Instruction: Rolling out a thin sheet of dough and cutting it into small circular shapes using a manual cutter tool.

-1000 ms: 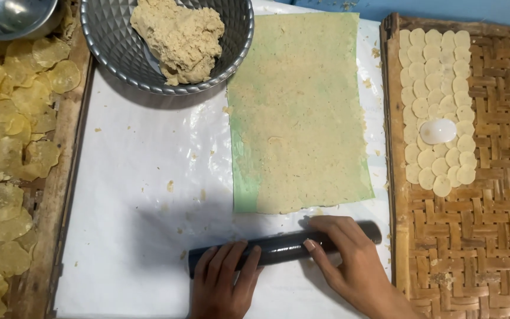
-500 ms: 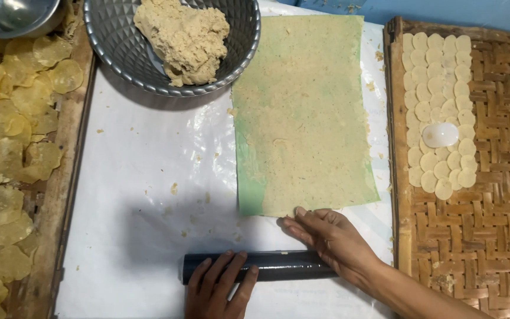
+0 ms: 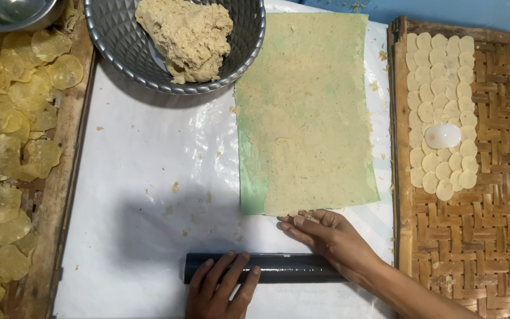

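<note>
A thin rolled sheet of dough (image 3: pixel 308 112) lies on a green plastic sheet (image 3: pixel 254 189) on the white work surface. My right hand (image 3: pixel 326 235) rests flat, fingers together, at the near edge of the dough sheet, its wrist crossing the right end of a black rolling pin (image 3: pixel 278 267). My left hand (image 3: pixel 219 286) lies on top of the rolling pin's left part, fingers spread over it, pressing rather than gripping. The pin lies crosswise just below the dough sheet.
A grey patterned bowl (image 3: pixel 119 53) holds a lump of raw dough (image 3: pixel 187 35) at the top. Woven tray (image 3: pixel 491 224) on the right carries several small cut dough rounds (image 3: pixel 438 106) and a white cutter (image 3: pixel 442 136). Left tray holds dried yellow discs (image 3: pixel 7 147). A metal bowl (image 3: pixel 7 12) sits top left.
My right hand left the rolling pin and moved up to the near edge of the dough sheet. The pin shifted slightly left and nearer me under my left hand.
</note>
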